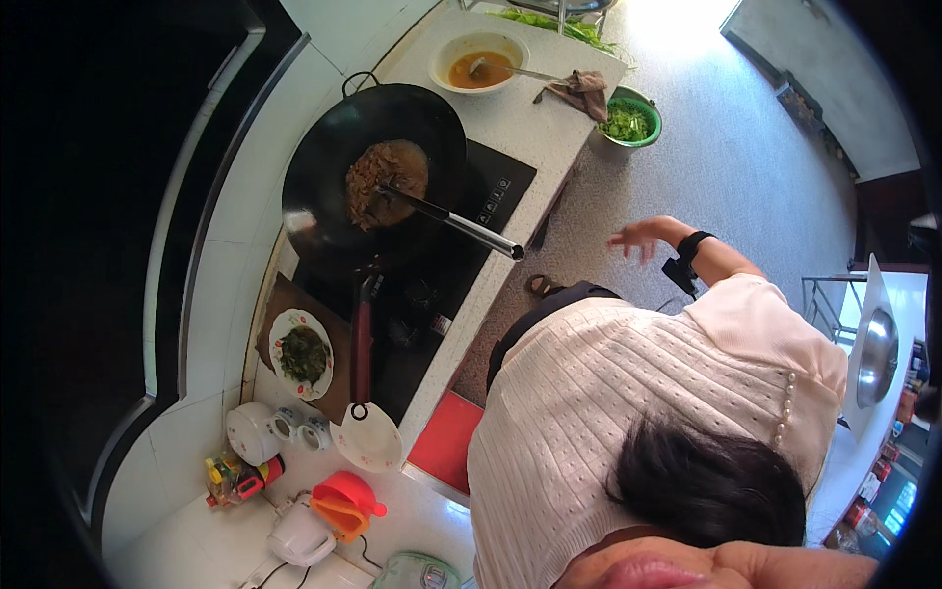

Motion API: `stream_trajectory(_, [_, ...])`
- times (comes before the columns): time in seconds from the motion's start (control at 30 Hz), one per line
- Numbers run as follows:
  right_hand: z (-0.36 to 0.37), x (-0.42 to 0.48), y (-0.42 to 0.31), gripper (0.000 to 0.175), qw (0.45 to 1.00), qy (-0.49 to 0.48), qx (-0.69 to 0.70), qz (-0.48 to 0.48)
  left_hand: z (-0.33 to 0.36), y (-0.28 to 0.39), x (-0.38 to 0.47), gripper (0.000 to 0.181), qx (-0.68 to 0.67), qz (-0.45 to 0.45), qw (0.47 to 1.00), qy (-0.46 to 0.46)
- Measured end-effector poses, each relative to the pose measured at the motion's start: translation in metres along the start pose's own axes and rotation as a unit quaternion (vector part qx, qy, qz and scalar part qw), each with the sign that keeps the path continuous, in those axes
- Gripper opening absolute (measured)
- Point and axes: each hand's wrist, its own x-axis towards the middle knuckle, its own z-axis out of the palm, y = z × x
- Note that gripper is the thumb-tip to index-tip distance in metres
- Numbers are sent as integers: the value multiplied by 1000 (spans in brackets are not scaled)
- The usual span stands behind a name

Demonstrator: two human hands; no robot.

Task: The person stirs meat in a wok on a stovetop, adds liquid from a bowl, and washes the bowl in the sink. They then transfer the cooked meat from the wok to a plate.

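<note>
My right hand (pixel 634 237) hangs over the floor beside the counter, fingers spread and somewhat blurred, holding nothing. A black wristband (pixel 692 247) with a dark device is on that arm. My left hand is out of view. Before me a black wok (pixel 316 184) stands on the black glass cooktop (pixel 419 316). Brown shredded food in liquid (pixel 386 180) lies in the wok. A utensil with a metal handle (pixel 482 234) rests in the food, its handle end sticking out past the counter edge. The wok's dark red handle (pixel 360 346) points towards a floral plate (pixel 368 449).
A bowl of orange-brown liquid (pixel 445 55) holds a ladle beside a brown cloth (pixel 585 94). Chopped greens fill a green basket (pixel 655 129) off the counter's edge. Cooked greens lie on a plate (pixel 324 331). Jars (pixel 313 434), bottles (pixel 243 478) and a white kettle (pixel 298 530) stand nearby.
</note>
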Motion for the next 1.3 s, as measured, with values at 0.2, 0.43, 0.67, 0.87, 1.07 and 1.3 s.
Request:
stream_trajectory(0.2, [-10, 45, -1, 30, 886, 266, -280, -257, -1, 1, -7, 20, 9, -5, 1000, -7])
stream_trajectory(0.43, [1, 74, 24, 22, 901, 209, -272, -266, 10, -3, -16, 20, -7, -10, 1000, 4])
stream_trajectory(0.67, [11, 100, 50, 21, 908, 139, -257, -301, 34, -12, -30, 20, -26, -10, 999, 24])
stream_trajectory(0.87, [13, 132, 61, 24, 918, 114, -236, -299, 91, -33, -53, 20, -58, -6, 993, 98])
stream_trajectory(1.07, [15, 178, 76, 15, 913, 57, -147, -377, 121, 1, -66, 21, -109, -20, 988, 110])
stream_trajectory(1.3, [5, 199, 81, 22, 870, 82, -255, -414, 108, 40, -87, 23, -53, 57, 992, 99])
